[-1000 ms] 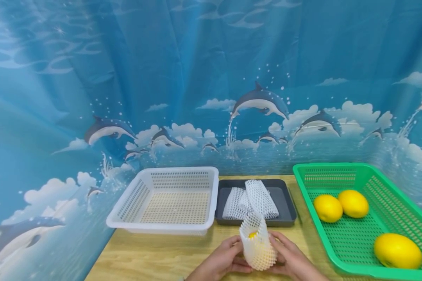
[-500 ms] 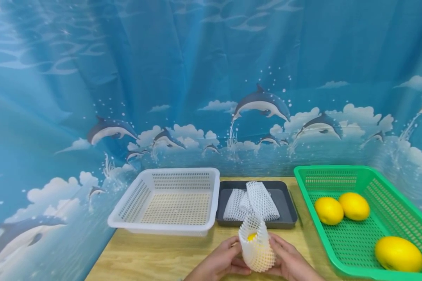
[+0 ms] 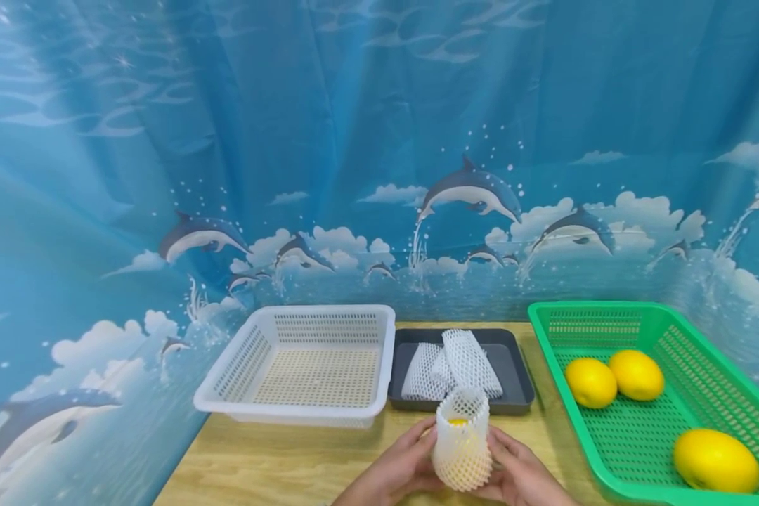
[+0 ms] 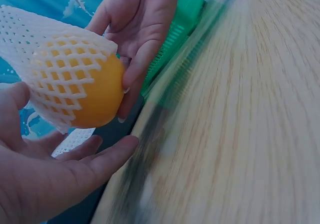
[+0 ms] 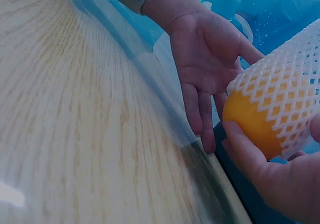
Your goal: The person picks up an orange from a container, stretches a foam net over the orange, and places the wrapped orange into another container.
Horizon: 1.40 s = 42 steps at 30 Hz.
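Note:
A smooth yellow fruit (image 4: 106, 94) sits inside a white foam net sleeve (image 3: 462, 453), its lower end bare below the sleeve's edge. The sleeve's mouth faces up in the head view, and a patch of yellow shows within. My left hand (image 3: 405, 460) holds the sleeve's left side between thumb and index finger, with the other fingers stretched out past the fruit. From the other side my right hand (image 3: 515, 467) grips the fruit, fingers on its bare end and thumb against the netting. Several more foam net sleeves (image 3: 471, 365) lie behind on a dark grey tray (image 3: 515, 393).
To the left stands a white perforated basket (image 3: 291, 407) with nothing in it. A green basket (image 3: 597, 457) at the right holds 3 yellow fruits (image 3: 716, 460). Beneath everything is a wooden table (image 3: 272, 457); a blue dolphin curtain (image 3: 354, 140) hangs behind.
The sleeve's upper end, narrower and pointed before, is now rounder and more widely spread. Both hands stay on the sleeve and fruit with only slight movement.

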### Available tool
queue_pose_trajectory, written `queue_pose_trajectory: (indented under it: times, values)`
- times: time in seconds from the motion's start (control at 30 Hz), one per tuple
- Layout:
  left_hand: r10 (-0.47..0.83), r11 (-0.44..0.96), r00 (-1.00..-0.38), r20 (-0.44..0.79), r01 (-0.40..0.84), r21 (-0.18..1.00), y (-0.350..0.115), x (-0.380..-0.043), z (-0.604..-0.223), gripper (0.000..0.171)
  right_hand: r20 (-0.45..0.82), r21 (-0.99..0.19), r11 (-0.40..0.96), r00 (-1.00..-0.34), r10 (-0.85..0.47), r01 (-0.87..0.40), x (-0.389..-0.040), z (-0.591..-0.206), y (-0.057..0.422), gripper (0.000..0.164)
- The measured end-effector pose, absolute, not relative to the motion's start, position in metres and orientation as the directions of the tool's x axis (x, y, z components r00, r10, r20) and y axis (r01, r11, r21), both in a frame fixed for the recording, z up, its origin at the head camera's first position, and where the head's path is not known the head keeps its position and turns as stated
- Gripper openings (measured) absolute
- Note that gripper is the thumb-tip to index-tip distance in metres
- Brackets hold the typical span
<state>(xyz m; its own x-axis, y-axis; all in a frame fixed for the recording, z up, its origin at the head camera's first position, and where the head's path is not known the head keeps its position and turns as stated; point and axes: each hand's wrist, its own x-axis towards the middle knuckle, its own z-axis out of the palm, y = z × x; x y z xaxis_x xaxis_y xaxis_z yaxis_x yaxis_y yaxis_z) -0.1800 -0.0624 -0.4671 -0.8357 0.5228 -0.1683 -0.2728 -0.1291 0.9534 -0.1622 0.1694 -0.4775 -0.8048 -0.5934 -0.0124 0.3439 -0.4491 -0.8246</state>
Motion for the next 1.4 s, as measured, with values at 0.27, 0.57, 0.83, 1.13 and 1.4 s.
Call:
queue_pose_trajectory:
  times: [0.27,0.57,0.83,1.13,1.4]
  values:
    - [0.528,-0.137,-0.836,-0.151,-0.259,0.956,-0.0616,-0.1809,-0.4659,0.051,-0.015,-0.807,-0.469,-0.807,-0.590,0.358,-0.1614,-0.4789,0.1694,0.057]
    - [0.537,-0.172,-0.831,-0.146,-0.278,0.945,-0.0615,-0.1803,-0.4676,0.055,-0.029,-0.819,-0.455,-0.818,-0.574,0.349,-0.1628,-0.4809,0.1690,0.074]
    - [0.539,-0.176,-0.830,-0.143,-0.277,0.945,-0.0603,-0.1793,-0.4694,0.054,-0.040,-0.835,-0.435,-0.825,-0.564,0.338,-0.1620,-0.4807,0.1678,0.070]
    - [0.556,-0.163,-0.817,-0.152,-0.286,0.944,-0.0614,-0.1819,-0.4704,0.053,-0.126,-0.833,-0.399,-0.834,-0.537,0.383,-0.1602,-0.4780,0.1664,0.044]
    - [0.564,-0.122,-0.814,-0.142,-0.252,0.960,-0.0641,-0.1817,-0.4724,0.047,-0.185,-0.826,-0.376,-0.832,-0.523,0.420,-0.1596,-0.4770,0.1647,0.060]
